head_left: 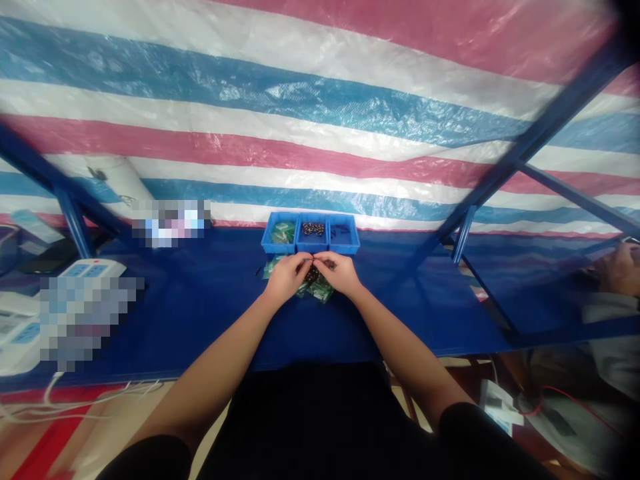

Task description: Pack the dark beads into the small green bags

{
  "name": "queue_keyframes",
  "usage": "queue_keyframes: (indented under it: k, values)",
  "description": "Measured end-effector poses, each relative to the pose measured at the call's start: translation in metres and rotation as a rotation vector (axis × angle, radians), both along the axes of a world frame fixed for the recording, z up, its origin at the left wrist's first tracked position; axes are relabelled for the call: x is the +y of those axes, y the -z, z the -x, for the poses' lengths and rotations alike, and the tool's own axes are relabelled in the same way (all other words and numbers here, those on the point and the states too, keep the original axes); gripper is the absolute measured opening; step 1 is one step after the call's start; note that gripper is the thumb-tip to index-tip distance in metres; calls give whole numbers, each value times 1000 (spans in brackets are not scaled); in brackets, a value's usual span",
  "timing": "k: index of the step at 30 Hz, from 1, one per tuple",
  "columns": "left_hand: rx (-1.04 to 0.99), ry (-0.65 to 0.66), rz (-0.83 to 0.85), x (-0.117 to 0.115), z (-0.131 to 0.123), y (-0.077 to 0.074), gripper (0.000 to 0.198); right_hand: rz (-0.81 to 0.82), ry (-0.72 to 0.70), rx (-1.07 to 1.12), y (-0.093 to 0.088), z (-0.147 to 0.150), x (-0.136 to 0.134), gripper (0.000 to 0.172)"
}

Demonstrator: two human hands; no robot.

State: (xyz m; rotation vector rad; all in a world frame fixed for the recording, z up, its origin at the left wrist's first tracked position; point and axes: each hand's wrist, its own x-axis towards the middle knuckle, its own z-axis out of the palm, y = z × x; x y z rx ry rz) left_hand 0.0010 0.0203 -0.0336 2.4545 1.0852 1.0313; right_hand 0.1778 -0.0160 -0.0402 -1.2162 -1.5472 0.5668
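My left hand (289,277) and my right hand (341,272) meet fingertip to fingertip just in front of three blue bins. Both are closed in a pinch on a small dark piece (313,259), too tiny to name. Below them lies a pile of green, clear-wrapped packets (320,291) with dark and brassy bits among them. The left bin (270,248) holds green pieces, the middle bin (311,247) small brass-and-black parts (313,229), and the right bin (350,248) a few thin dark pieces (341,230).
White power strips (95,268) with cables lie at the left of the blue table (200,300). Blue metal frame bars (500,160) rise at both sides. Striped plastic sheeting (320,120) hangs behind. Another person's hand (627,267) shows at the far right.
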Motion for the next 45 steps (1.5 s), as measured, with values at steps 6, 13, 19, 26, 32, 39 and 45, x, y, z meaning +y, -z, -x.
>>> queue_keyframes:
  k: [6,13,19,26,32,39,45]
  values:
    - [9,-8,-25,0,-1,2,27,-2,-14,-1,-2,1,-1,29]
    - [25,-6,10,-1,1,0,27,-7,-1,-7,-2,1,-1,28]
    - [8,-19,11,0,0,2,27,-21,17,-40,1,1,1,27]
    - [-11,3,7,1,1,3,25,-18,21,-42,1,0,1,27]
    - [23,-3,2,1,0,3,26,-29,-7,-19,-3,1,-1,25]
    - [21,9,50,-4,-1,0,28,-26,-5,-21,-3,2,-1,23]
    - [3,24,68,-3,-1,0,27,-61,-16,14,-4,2,-1,22]
